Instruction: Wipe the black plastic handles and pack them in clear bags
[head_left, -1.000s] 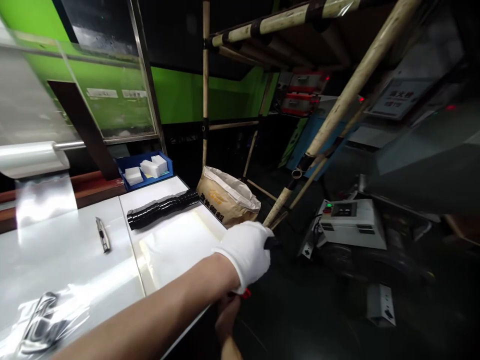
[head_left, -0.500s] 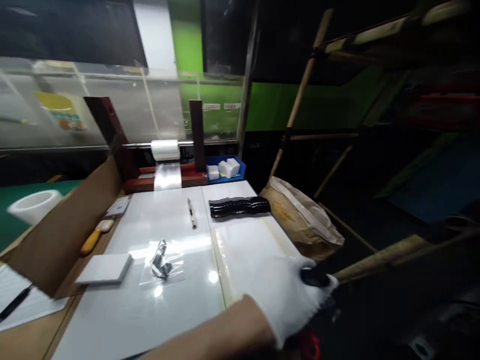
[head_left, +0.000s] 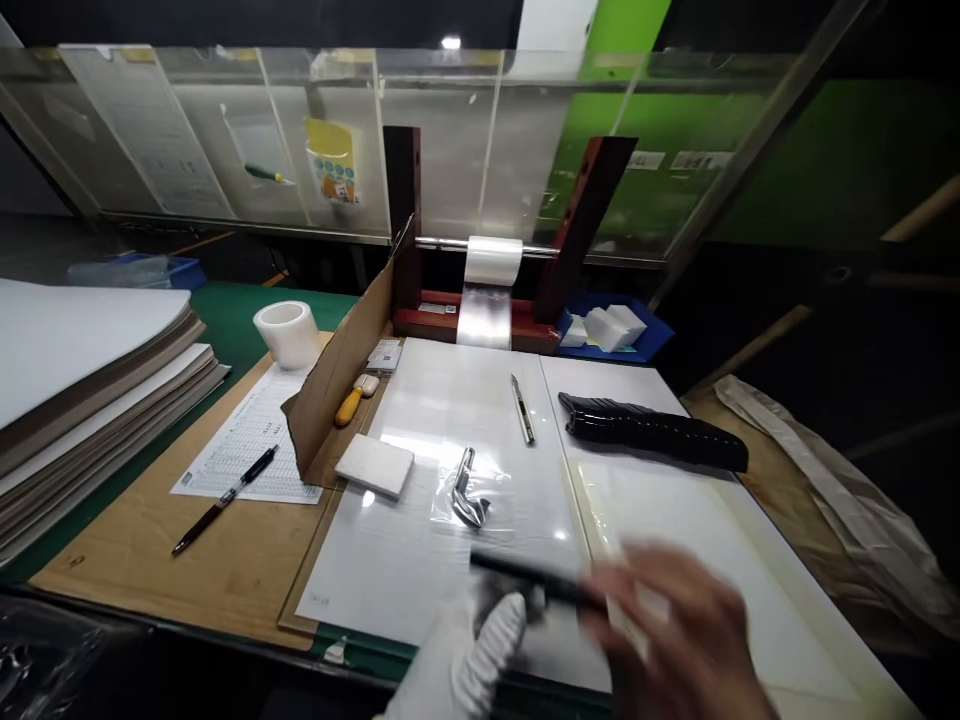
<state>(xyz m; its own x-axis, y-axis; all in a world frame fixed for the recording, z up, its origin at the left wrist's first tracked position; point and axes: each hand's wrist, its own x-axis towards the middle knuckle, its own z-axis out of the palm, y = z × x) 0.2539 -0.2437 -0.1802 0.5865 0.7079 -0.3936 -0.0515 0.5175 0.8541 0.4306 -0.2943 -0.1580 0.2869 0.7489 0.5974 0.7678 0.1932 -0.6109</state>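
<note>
My left hand (head_left: 469,655), in a white glove, is at the bottom middle with its thumb curled over a dark, shiny piece (head_left: 491,600) that is mostly hidden and blurred. My bare right hand (head_left: 675,625), smeared by motion, holds a thin black stick-like tool (head_left: 525,572) that points left above the gloved hand. Just beyond them, a shiny curved chrome part (head_left: 469,495) lies on clear film on the white board (head_left: 420,590). A slim craft knife (head_left: 523,410) rests farther back. A white foam pad (head_left: 375,465) sits at the board's left side.
Black glossy ribbed pieces (head_left: 652,432) lie at right. Behind stands a film roll (head_left: 493,260) on a dark red frame, beside a blue bin (head_left: 656,340) of white blocks. An upright cardboard flap (head_left: 349,345), a pen (head_left: 225,500) and stacked sheets (head_left: 90,350) occupy the left.
The view has swung left. The gloved hand, earlier stretched to the right past the board with something black, is now at the bottom middle, and my bare right hand has come into view.
</note>
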